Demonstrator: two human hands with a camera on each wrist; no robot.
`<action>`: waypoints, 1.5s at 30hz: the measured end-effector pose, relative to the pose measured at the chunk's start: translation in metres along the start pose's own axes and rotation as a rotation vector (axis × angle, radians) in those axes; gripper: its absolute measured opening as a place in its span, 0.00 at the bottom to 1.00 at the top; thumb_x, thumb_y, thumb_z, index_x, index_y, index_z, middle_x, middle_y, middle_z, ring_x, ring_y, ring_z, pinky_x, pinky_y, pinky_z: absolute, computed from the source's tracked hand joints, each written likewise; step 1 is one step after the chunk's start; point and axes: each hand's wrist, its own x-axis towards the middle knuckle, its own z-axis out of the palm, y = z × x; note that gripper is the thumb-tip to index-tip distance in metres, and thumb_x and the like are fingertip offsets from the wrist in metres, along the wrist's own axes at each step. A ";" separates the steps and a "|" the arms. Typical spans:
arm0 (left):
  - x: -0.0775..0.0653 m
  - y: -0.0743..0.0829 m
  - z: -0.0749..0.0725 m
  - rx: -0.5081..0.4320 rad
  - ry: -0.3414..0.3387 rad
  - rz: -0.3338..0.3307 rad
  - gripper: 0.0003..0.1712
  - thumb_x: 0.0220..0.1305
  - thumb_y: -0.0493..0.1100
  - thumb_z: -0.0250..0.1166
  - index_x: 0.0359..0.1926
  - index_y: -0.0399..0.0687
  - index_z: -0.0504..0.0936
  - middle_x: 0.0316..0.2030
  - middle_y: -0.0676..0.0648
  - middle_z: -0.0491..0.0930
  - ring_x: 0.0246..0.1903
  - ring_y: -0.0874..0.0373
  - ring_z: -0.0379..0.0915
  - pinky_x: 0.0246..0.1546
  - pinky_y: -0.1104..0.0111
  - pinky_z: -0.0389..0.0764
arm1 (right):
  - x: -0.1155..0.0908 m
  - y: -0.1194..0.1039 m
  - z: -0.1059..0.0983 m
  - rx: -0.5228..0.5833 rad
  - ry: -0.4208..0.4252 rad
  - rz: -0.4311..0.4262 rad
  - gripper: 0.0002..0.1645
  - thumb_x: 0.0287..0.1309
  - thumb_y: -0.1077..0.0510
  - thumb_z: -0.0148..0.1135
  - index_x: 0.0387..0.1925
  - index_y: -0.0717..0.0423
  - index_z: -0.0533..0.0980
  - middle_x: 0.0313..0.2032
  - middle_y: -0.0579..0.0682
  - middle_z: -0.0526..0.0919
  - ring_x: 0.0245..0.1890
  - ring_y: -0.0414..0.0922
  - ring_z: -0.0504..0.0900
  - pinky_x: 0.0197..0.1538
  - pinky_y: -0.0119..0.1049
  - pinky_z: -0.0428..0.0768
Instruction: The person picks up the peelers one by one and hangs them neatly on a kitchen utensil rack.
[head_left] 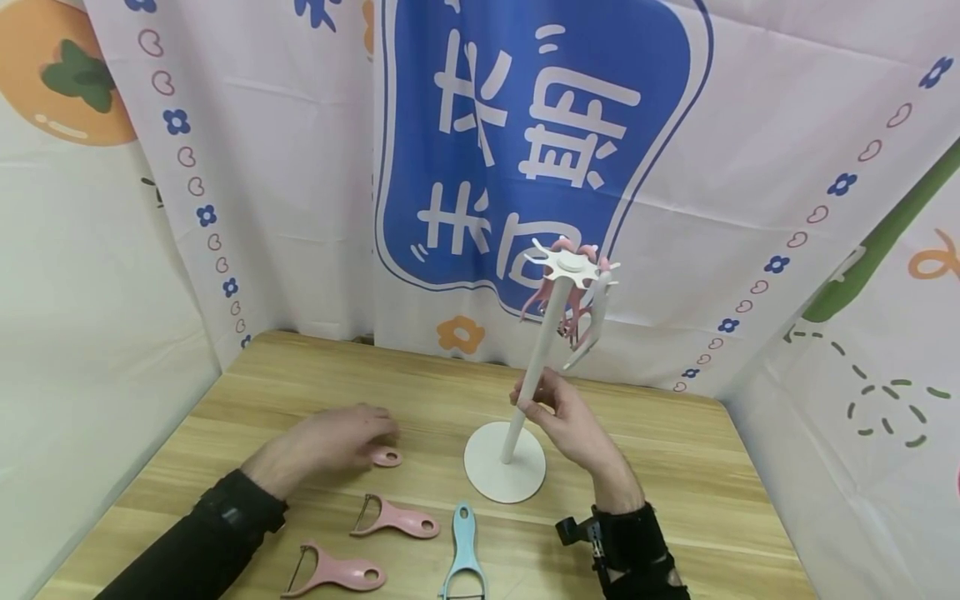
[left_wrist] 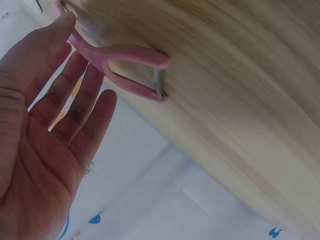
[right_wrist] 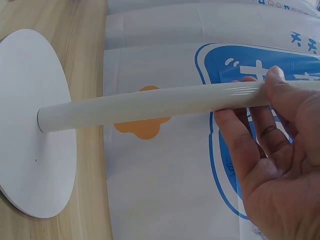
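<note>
A white stand with a round base [head_left: 504, 475] and a hooked top [head_left: 572, 265] rises from the table. My right hand [head_left: 566, 421] grips its pole [right_wrist: 160, 106] between thumb and fingers, below the hooks. Pink peelers [head_left: 573, 304] and a white peeler [head_left: 592, 325] hang from the top. My left hand [head_left: 337, 442] reaches over a pink peeler [left_wrist: 107, 57] on the wood, covering most of it in the head view. Its fingers are fairly straight, and in the left wrist view the thumb overlaps the handle's end.
Two more pink peelers [head_left: 401, 518] [head_left: 341, 573] lie at the front of the wooden table [head_left: 675, 475]. A light blue peeler [head_left: 464, 546] lies to their right, blade end forward. Printed white curtains [head_left: 300, 208] hang behind the table.
</note>
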 end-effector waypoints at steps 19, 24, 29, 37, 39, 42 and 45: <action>-0.011 -0.009 -0.002 -0.081 -0.001 -0.047 0.19 0.54 0.37 0.77 0.46 0.57 0.84 0.43 0.56 0.82 0.43 0.61 0.77 0.47 0.59 0.83 | 0.002 0.000 0.001 -0.013 -0.011 -0.004 0.09 0.74 0.56 0.59 0.51 0.52 0.75 0.49 0.57 0.85 0.53 0.50 0.83 0.57 0.52 0.82; -0.007 -0.009 -0.001 -0.080 0.028 -0.039 0.16 0.58 0.39 0.75 0.46 0.58 0.84 0.42 0.57 0.81 0.41 0.62 0.77 0.46 0.61 0.83 | 0.002 -0.002 0.002 -0.012 -0.002 0.012 0.08 0.74 0.57 0.59 0.51 0.52 0.75 0.49 0.56 0.85 0.53 0.50 0.83 0.58 0.52 0.82; -0.001 -0.008 -0.002 -0.065 0.055 -0.027 0.13 0.61 0.43 0.74 0.47 0.59 0.85 0.41 0.59 0.80 0.40 0.65 0.77 0.44 0.65 0.83 | 0.002 -0.002 0.003 -0.016 0.004 0.028 0.09 0.74 0.61 0.58 0.52 0.56 0.75 0.50 0.57 0.85 0.54 0.52 0.83 0.58 0.54 0.81; 0.012 -0.004 -0.010 -0.058 0.133 0.034 0.16 0.61 0.44 0.75 0.50 0.57 0.85 0.43 0.58 0.81 0.43 0.65 0.77 0.46 0.66 0.83 | -0.002 -0.020 0.003 -0.012 -0.007 0.012 0.08 0.73 0.65 0.57 0.51 0.62 0.74 0.47 0.56 0.85 0.53 0.54 0.83 0.58 0.56 0.81; 0.015 -0.003 -0.013 -0.087 0.144 0.031 0.17 0.61 0.45 0.75 0.51 0.58 0.84 0.43 0.60 0.81 0.43 0.66 0.76 0.46 0.67 0.83 | -0.003 -0.026 0.003 -0.005 -0.013 -0.003 0.08 0.74 0.64 0.57 0.51 0.61 0.74 0.48 0.56 0.85 0.53 0.54 0.83 0.58 0.55 0.81; 0.019 -0.002 -0.016 -0.135 0.156 0.017 0.18 0.61 0.46 0.75 0.52 0.60 0.84 0.45 0.61 0.81 0.44 0.67 0.76 0.46 0.68 0.82 | -0.004 -0.028 0.003 -0.003 -0.016 -0.024 0.09 0.74 0.63 0.57 0.51 0.61 0.74 0.48 0.56 0.84 0.53 0.54 0.83 0.57 0.54 0.82; 0.023 -0.001 -0.019 -0.156 0.166 0.008 0.20 0.62 0.46 0.74 0.55 0.61 0.83 0.47 0.62 0.81 0.46 0.68 0.76 0.48 0.69 0.82 | -0.003 -0.025 0.003 -0.007 -0.012 -0.036 0.09 0.73 0.63 0.58 0.51 0.62 0.74 0.47 0.55 0.84 0.52 0.54 0.84 0.56 0.55 0.82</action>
